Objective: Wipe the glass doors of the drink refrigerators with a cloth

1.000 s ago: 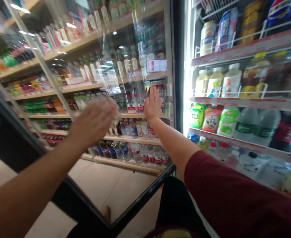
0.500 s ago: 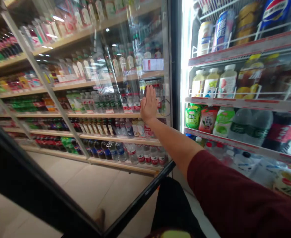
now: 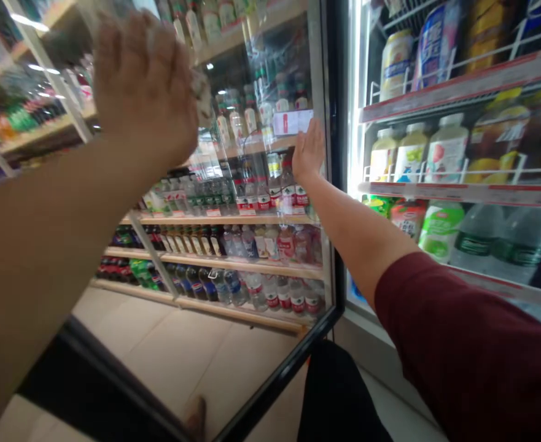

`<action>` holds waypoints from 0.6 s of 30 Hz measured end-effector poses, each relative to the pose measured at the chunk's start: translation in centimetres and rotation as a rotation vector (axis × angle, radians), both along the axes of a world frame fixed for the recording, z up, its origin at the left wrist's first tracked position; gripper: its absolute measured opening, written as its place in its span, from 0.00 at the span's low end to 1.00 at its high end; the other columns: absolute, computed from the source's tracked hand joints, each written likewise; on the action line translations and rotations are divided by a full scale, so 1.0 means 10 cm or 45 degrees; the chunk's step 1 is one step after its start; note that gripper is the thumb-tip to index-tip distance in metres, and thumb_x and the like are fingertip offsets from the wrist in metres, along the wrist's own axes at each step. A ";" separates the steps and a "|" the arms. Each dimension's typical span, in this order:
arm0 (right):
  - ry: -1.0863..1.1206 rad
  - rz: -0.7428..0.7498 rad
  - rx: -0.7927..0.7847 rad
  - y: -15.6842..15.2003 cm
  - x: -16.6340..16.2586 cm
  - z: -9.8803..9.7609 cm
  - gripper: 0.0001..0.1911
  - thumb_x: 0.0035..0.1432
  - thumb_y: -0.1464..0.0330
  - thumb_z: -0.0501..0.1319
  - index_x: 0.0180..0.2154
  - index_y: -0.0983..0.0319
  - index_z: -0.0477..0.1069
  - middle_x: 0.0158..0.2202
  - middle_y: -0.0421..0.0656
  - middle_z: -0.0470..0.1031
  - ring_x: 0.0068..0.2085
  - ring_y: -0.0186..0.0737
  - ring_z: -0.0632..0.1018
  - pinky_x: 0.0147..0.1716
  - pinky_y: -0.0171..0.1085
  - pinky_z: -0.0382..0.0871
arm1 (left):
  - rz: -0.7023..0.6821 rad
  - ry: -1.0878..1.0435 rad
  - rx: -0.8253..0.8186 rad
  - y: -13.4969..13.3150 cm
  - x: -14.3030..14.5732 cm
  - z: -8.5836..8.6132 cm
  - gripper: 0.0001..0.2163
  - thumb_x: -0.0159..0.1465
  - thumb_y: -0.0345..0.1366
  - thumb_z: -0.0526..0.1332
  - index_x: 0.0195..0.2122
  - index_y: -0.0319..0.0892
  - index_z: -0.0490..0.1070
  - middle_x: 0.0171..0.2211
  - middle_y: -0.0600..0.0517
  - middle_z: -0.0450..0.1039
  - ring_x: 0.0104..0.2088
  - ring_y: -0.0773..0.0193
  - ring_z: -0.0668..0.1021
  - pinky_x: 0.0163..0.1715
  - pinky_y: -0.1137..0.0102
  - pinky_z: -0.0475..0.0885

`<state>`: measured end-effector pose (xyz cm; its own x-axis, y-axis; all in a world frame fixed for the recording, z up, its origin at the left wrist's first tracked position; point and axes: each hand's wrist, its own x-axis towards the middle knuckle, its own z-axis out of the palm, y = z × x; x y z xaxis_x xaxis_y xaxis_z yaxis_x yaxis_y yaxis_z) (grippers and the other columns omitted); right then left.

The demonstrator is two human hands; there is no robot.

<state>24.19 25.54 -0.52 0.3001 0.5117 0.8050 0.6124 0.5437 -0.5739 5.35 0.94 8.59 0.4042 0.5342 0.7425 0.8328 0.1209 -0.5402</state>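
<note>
Your left hand (image 3: 145,92): raised at upper left, back toward you, fingers a little apart, holding what looks like a pale cloth (image 3: 201,95) at the glass door (image 3: 279,376), though blur and the hand itself hide most of it. Your right hand (image 3: 309,150): fingers extended, palm to the glass near the upright edge, just beside a white label (image 3: 288,123). Glass door: dark-framed, standing out in front of you. Refrigerator (image 3: 463,193): at right, lit, racks of bottles (image 3: 445,147) and cans (image 3: 396,64). Wooden shelves (image 3: 247,264): seen through the glass, stocked with rows of drinks
</note>
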 end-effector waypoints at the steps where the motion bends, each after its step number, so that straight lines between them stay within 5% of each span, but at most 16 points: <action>1: -0.015 0.002 0.009 0.00 0.01 -0.03 0.34 0.81 0.59 0.35 0.79 0.69 0.44 0.78 0.61 0.38 0.79 0.56 0.47 0.73 0.61 0.51 | -0.027 -0.059 -0.015 0.06 0.09 -0.08 0.30 0.77 0.38 0.43 0.75 0.23 0.43 0.78 0.36 0.37 0.78 0.41 0.40 0.78 0.34 0.43; 7: -0.121 0.049 0.100 0.01 0.12 -0.19 0.33 0.82 0.60 0.33 0.78 0.68 0.46 0.78 0.57 0.38 0.79 0.49 0.45 0.75 0.54 0.52 | -0.182 0.023 -0.241 0.61 0.49 -0.63 0.28 0.77 0.37 0.41 0.76 0.33 0.50 0.78 0.46 0.44 0.79 0.56 0.42 0.82 0.49 0.39; 13: -0.140 0.132 0.128 0.07 0.17 -0.22 0.32 0.83 0.60 0.38 0.79 0.69 0.42 0.80 0.49 0.35 0.80 0.50 0.41 0.78 0.61 0.46 | -0.197 0.117 -0.238 1.10 0.74 -1.36 0.28 0.76 0.30 0.40 0.76 0.27 0.51 0.77 0.39 0.44 0.79 0.45 0.45 0.81 0.42 0.47; 18: -0.172 0.210 0.152 0.13 0.22 -0.24 0.33 0.83 0.56 0.37 0.79 0.67 0.40 0.80 0.47 0.34 0.80 0.49 0.38 0.78 0.63 0.44 | -0.201 0.222 -0.250 1.33 0.90 -2.13 0.27 0.75 0.31 0.45 0.74 0.26 0.56 0.76 0.37 0.49 0.78 0.48 0.55 0.81 0.50 0.55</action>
